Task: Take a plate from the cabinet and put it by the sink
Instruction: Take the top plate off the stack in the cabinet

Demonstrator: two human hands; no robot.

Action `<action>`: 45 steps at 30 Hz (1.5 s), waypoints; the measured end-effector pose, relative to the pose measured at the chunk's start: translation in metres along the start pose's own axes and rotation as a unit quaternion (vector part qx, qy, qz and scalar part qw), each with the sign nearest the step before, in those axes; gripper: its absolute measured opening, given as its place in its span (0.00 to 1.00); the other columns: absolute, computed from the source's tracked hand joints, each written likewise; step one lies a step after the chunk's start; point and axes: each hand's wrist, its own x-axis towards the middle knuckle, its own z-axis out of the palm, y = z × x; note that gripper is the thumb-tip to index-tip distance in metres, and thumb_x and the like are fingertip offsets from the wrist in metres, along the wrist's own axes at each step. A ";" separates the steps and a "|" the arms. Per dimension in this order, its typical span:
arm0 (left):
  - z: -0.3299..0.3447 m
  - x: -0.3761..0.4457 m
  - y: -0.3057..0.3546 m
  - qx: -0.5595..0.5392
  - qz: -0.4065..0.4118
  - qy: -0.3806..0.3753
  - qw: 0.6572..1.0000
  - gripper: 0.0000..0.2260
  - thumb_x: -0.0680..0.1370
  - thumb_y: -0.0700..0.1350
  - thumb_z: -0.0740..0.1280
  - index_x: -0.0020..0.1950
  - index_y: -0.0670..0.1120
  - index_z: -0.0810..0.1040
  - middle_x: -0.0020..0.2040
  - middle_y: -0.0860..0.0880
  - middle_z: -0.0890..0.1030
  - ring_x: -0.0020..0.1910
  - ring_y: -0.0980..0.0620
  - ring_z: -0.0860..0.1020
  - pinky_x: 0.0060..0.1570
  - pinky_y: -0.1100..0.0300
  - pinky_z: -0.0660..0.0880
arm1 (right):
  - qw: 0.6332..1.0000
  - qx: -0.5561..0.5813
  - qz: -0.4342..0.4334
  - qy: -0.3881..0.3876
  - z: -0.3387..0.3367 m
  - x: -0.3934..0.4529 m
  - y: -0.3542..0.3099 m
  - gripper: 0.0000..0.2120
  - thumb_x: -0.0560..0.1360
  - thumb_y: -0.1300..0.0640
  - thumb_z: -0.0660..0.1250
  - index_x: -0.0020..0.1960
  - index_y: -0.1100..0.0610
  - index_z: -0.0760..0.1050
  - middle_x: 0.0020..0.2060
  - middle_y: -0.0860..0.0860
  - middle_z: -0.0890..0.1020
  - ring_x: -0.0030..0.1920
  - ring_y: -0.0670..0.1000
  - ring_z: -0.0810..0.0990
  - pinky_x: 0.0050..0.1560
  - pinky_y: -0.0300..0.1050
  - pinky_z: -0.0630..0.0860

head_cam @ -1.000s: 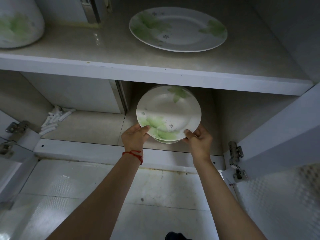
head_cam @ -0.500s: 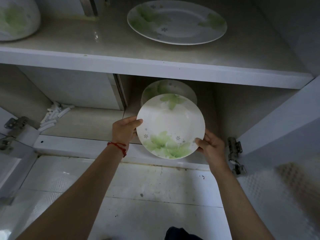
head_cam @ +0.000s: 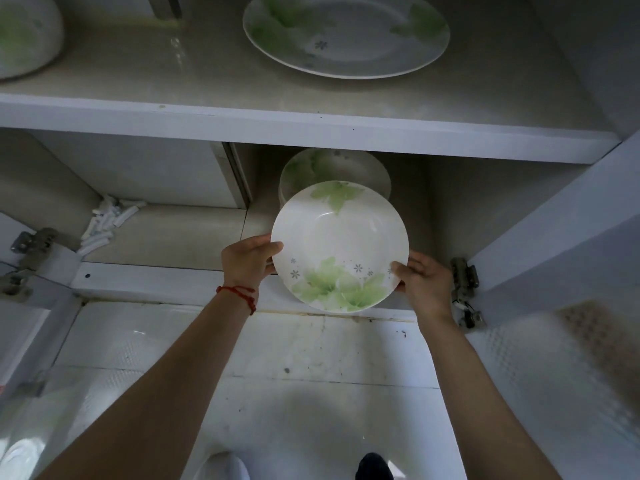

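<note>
fingers (head_cam: 273, 245): I've got both hands, left hand (head_cam: 247, 261) and right hand (head_cam: 424, 284), curled round opposite rims of the plate (head_cam: 337, 247)
handling: stiff, glazed, probably slick and breakable, so I'd keep gripping the rim

The upper grey laminate cabinet shelf (head_cam: 156, 74) carries a large white green-floral plate (head_cam: 346, 34); the lower cabinet shelf (head_cam: 166, 233) carries stacked white green-floral plates (head_cam: 332, 166) and small white cylindrical pieces (head_cam: 107, 223).
</note>
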 end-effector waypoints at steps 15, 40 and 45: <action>-0.043 -0.086 0.051 0.055 -0.132 0.020 0.989 0.12 0.72 0.32 0.66 0.55 0.35 0.77 0.45 0.42 0.80 0.46 0.44 0.78 0.48 0.56 0.77 | 0.991 -0.099 0.094 0.001 -0.014 -0.096 -0.063 0.10 0.71 0.70 0.66 0.52 0.66 0.76 0.40 0.56 0.81 0.37 0.54 0.80 0.35 0.47 0.82; -0.145 -0.353 0.227 0.024 -0.133 0.076 0.988 0.08 0.70 0.32 0.68 0.39 0.45 0.81 0.34 0.46 0.82 0.39 0.45 0.78 0.31 0.65 0.79 | 0.983 -0.129 0.130 0.000 -0.054 -0.350 -0.256 0.11 0.70 0.70 0.66 0.45 0.55 0.76 0.37 0.63 0.80 0.37 0.57 0.77 0.45 0.58 0.78; -0.154 -0.388 0.276 0.038 -0.109 0.065 0.991 0.08 0.68 0.33 0.69 0.40 0.45 0.82 0.29 0.53 0.83 0.39 0.45 0.80 0.32 0.64 0.80 | 0.984 -0.114 0.139 0.010 -0.059 -0.391 -0.307 0.15 0.71 0.68 0.66 0.41 0.47 0.74 0.36 0.57 0.80 0.39 0.57 0.77 0.50 0.61 0.77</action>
